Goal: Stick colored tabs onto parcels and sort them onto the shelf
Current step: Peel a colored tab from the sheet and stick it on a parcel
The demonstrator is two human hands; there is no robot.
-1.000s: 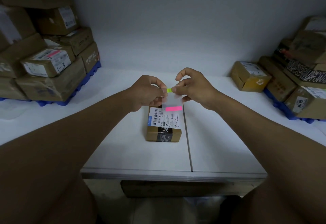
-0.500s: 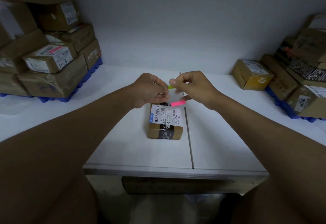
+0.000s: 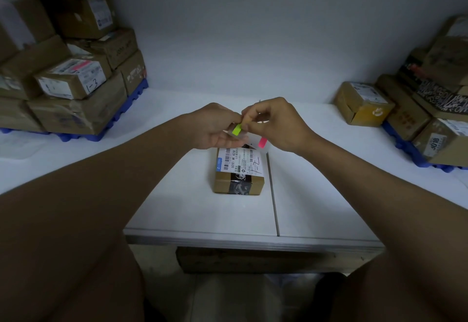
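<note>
A small brown parcel (image 3: 239, 174) with a white shipping label marked "1-2" lies in the middle of the white table (image 3: 197, 210). Just above its far end, both my hands meet. My left hand (image 3: 215, 129) holds a clear sheet of tabs with a green tab (image 3: 237, 129) and a pink tab (image 3: 262, 142) on it. My right hand (image 3: 276, 126) pinches at the sheet's top edge beside the green tab. The rest of the sheet is mostly hidden by my fingers.
Stacked cardboard parcels on a blue pallet (image 3: 119, 121) fill the left side, one marked "1-3" (image 3: 73, 78) with a pink tab. More parcels on a blue pallet (image 3: 407, 149) stand at the right, with a yellow-brown box (image 3: 362, 103) in front. A box (image 3: 253, 261) sits under the table.
The tab sheet has tilted: the pink tab swung from flat over the label to the right and upward. The green tab now shows longer between my fingers. The parcel has stayed put.
</note>
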